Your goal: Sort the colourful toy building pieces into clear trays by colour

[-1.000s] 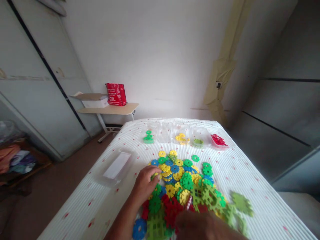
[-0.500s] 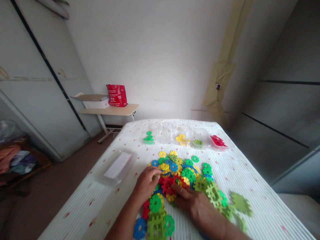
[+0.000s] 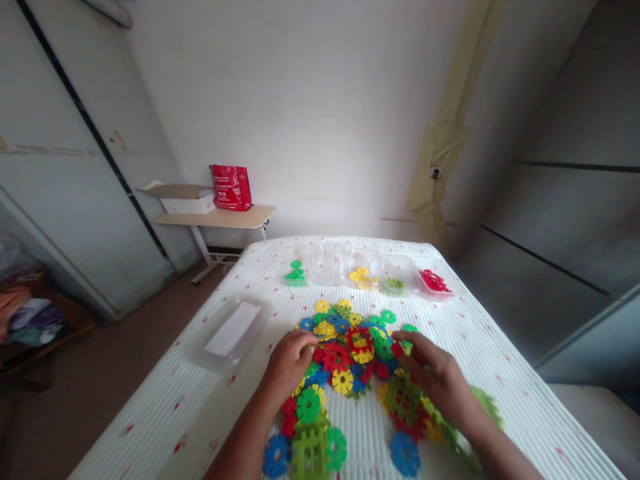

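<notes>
A loose heap of plastic interlocking pieces lies before me: a red square piece [image 3: 337, 358], a yellow snowflake disc [image 3: 343, 381], a green snowflake disc [image 3: 309, 404], a blue snowflake disc [image 3: 405, 455] and a light-green window piece [image 3: 309, 453] among them. My left hand [image 3: 290, 360] rests at the heap's left edge, thumb and curled fingers apart, with nothing visible between them. At the right side, my right hand [image 3: 435, 367] has a red building piece [image 3: 397, 349] between thumb and fingertips. Its palm hides some light-green pieces below.
Along the far side stand clear containers with sorted pieces: green discs [image 3: 296, 275], yellow discs [image 3: 363, 277], a light-green piece [image 3: 395, 285] and red pieces [image 3: 435, 281]. A clear lid [image 3: 233, 330] with a white label lies left. A red bag [image 3: 231, 188] stands on a side table [image 3: 240, 218].
My right hand has moved right and away from the middle of the heap, uncovering red and yellow pieces and a blue disc near the front. My left hand has barely moved.
</notes>
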Motion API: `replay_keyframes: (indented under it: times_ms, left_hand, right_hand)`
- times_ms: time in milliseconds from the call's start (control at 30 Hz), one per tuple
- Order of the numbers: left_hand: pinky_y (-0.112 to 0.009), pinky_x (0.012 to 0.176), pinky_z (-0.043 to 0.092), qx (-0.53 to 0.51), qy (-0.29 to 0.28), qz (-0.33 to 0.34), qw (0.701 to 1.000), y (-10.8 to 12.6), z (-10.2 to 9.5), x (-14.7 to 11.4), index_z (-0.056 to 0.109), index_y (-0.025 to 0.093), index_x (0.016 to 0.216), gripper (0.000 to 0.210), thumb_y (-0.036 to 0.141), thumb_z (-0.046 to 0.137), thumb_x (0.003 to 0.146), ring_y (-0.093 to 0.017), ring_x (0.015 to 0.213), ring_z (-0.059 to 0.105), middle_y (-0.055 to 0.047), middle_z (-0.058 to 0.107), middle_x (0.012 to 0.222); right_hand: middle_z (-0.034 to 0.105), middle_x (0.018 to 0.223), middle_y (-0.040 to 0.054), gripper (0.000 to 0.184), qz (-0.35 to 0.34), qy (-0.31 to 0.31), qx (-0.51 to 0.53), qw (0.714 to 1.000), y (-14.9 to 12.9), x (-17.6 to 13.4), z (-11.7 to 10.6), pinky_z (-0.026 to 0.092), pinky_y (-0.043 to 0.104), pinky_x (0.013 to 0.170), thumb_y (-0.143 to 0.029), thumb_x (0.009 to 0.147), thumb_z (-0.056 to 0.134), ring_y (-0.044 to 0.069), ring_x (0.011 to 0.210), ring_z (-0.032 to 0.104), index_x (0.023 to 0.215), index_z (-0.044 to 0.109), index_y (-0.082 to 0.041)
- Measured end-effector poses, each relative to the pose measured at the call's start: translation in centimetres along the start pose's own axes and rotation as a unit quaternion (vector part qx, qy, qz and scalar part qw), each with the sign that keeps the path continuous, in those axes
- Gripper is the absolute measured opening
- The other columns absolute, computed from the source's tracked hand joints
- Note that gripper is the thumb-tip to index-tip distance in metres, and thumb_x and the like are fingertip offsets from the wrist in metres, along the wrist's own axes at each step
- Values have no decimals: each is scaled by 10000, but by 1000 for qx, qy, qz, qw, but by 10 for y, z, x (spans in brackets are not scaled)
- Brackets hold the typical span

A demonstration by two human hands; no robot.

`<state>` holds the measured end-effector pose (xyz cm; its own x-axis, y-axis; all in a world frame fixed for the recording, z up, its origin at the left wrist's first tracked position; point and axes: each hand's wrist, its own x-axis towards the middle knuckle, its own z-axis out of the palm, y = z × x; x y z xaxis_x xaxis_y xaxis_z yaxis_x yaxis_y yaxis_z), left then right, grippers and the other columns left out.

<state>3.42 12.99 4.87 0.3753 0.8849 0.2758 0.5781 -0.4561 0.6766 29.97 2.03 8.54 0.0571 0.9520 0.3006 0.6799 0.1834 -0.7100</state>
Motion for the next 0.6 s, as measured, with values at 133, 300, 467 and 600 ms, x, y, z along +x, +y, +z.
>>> replay_keyframes:
  times_ms: [133, 300, 467, 600]
  left_hand:
    - [-314, 894, 434, -12, -7, -2, 1000, -2, 1, 0, 666, 213, 853, 233, 156, 465, 751, -172, 954, 586, -40, 664, 959]
    - [-316, 895, 433, -14, -6, -2, 1000, -2, 0, 0, 671, 211, 849, 233, 167, 467, 747, -175, 949, 587, -41, 667, 955]
    - [-316, 886, 437, -14, -5, -1, 1000, -1, 0, 1, 677, 218, 839, 224, 183, 476, 747, -177, 939, 590, -36, 673, 949]
    - [-316, 881, 441, -7, -6, 7, 1000, -1, 0, 2, 679, 215, 840, 225, 190, 473, 752, -178, 936, 593, -38, 675, 942]
  right_hand:
    - [494, 591, -28, 362, 77, -36, 119, 989, 2, -2, -18, 412, 228, 475, -426, 808, 498, 107, 501, 475, 1085, 560, -203]
    - [575, 738, 29, 325, 98, -26, 150, 983, 6, -19, -26, 436, 261, 553, -458, 824, 439, 141, 609, 523, 949, 583, -195]
    - [567, 676, 21, 262, 29, -128, 33, 991, -3, -48, -25, 379, 237, 552, -329, 873, 373, 132, 614, 504, 709, 529, -198]
    - [556, 693, 20, 223, -17, -143, -83, 986, -12, -59, -20, 356, 231, 557, -203, 872, 337, 121, 600, 486, 699, 476, -200]
